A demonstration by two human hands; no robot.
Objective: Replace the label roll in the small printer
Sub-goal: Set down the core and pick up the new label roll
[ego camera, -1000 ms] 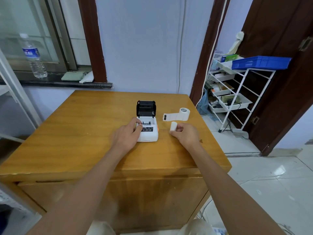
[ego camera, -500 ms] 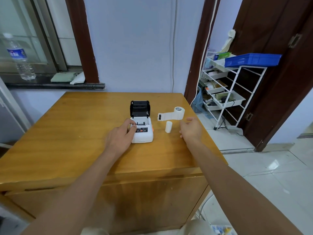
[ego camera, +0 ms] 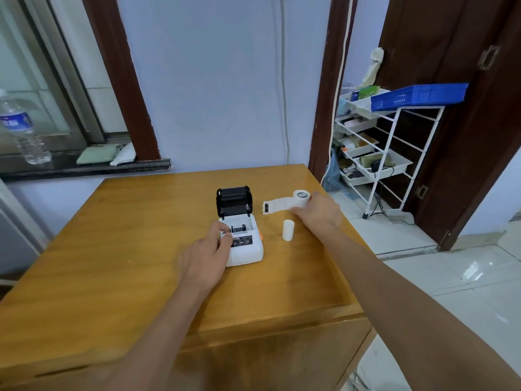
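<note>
We see a small white printer [ego camera: 244,244] near the middle of the wooden table [ego camera: 112,249], its black lid [ego camera: 233,201] tipped up and back so the roll bay is open to view; we can't tell if anything sits in the bay. Our left hand [ego camera: 207,256] rests on the printer's left front corner, thumb & fingers curled onto the top edge beside the control panel, gripping the casing w/ a loose pinch. Just right of the printer a short white cylinder [ego camera: 288,230] stands upright on the table, apart from both hands; looks like a bare core or a thin roll, can't say which. Further back & to the right is the label roll [ego camera: 301,198], standing on end w/ a strip of labels [ego camera: 277,206] pulled out toward the left, its free end close to the lid but not touching it. Our right hand [ego camera: 318,211] is at that roll, fingers bent around its near side and touching the strip where it leaves the roll; whether the grip is fully closed on it we can't tell, since the hand's back hides the fingertips. Beyond the table, a water bottle [ego camera: 21,128] stands on the window ledge at far left w/ a folded cloth [ego camera: 97,154] near it, and a white wire rack [ego camera: 394,153] w/ a blue tray [ego camera: 417,96] on top stands by the dark door on the right
</note>
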